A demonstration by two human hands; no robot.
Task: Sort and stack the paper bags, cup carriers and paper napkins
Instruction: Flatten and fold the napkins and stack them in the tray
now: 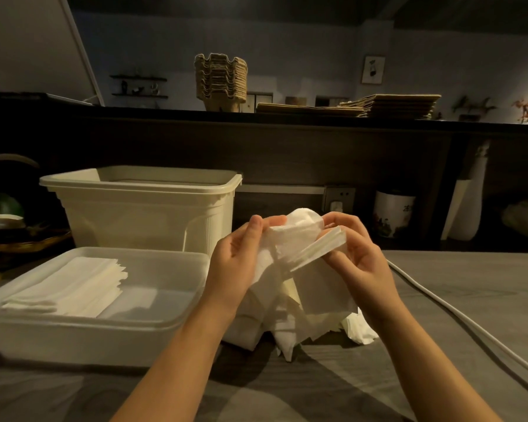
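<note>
Both hands hold a loose bunch of white paper napkins above the table. My left hand grips the bunch from the left, and my right hand pinches a folded wad of napkins at its right side. More crumpled napkins lie in a heap under the hands. A neat stack of napkins lies in the shallow clear tray at the left. On the dark upper shelf stand a stack of brown cup carriers and flat brown paper bags.
A tall cream plastic bin stands behind the tray. A white cable runs across the grey table at the right. A white jar and a wall socket sit at the back. A dark bowl is at far left.
</note>
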